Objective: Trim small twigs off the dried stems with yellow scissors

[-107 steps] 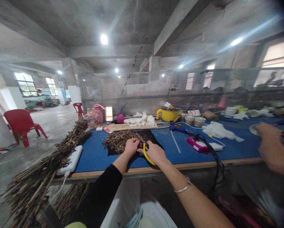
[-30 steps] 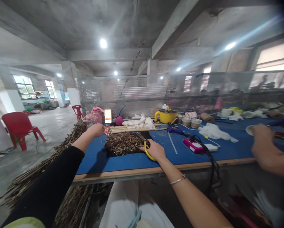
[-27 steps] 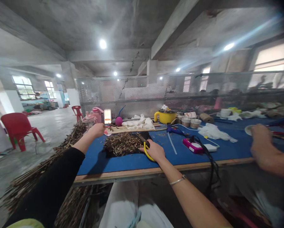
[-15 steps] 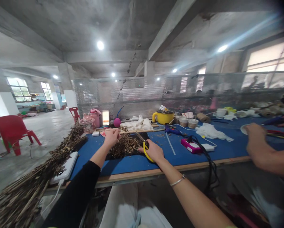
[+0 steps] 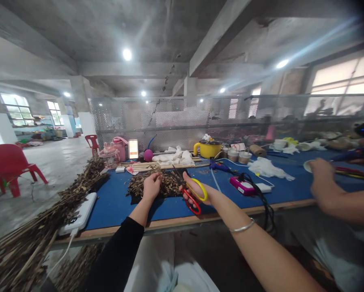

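My right hand (image 5: 191,190) holds a pair of scissors (image 5: 202,190) with one yellow and one red handle loop. The dark blades point away from me, up and to the left. A heap of dry brown leaf bits (image 5: 139,183) lies on a dark cloth (image 5: 136,200) at the front of the blue tabletop. My left hand (image 5: 152,186) is over this heap, just left of the blades. Its fingers are drawn together, and whatever they pinch is hidden or too small to name.
Long dried stalks (image 5: 32,227) lean at the left beside a white power strip (image 5: 84,213). Behind the heap are thin sticks (image 5: 139,166), white cloth (image 5: 177,157) and a yellow pot (image 5: 210,150). A pink box (image 5: 242,185) with black cables and a co-worker's hand (image 5: 322,172) are to the right.
My left hand has moved right and slightly down, closer to the scissors. My right hand has turned, so the red loop now shows and the yellow loop sits higher. The view has shifted slightly.
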Tool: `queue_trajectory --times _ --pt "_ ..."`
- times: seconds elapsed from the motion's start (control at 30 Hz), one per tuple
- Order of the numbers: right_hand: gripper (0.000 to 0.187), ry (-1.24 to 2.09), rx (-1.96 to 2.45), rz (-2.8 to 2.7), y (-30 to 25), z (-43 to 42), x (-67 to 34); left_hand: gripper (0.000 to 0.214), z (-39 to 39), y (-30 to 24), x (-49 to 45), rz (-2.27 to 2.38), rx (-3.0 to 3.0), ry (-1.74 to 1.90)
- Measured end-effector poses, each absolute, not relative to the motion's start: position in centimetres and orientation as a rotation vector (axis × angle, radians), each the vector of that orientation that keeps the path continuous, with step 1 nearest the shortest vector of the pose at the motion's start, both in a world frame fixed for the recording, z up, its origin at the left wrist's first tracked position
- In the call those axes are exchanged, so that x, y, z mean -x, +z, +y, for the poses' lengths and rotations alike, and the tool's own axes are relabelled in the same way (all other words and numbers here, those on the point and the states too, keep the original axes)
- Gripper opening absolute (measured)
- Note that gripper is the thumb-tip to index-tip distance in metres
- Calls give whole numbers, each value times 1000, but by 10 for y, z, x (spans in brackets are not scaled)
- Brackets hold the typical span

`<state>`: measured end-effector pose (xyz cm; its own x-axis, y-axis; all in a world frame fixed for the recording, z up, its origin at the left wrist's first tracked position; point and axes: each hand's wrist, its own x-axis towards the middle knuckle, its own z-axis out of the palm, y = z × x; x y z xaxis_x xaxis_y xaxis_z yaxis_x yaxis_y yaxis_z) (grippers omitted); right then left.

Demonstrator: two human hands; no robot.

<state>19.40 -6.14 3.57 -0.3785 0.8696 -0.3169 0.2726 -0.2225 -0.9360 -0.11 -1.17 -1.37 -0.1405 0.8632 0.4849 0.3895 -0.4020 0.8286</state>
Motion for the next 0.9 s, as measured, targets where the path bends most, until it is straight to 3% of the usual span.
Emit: queue_trajectory --times 0.2,0.5,0.7,0.9 --pt "68 1621 1351 -1542 27 -56 -192 26 -14 -20 0 1369 -2087 1477" --pt "73 1827 1313 -1430 32 -62 -207 28 -5 -28 0 1406 -1946 1468" --pt "78 2137 1121 -1342 31 -67 -212 28 -9 -24 -1 1431 -1953 1502" --pt "77 2170 1053 -1304 27 -61 -203 31 -9 -26 -4 1338 -1945 1431"
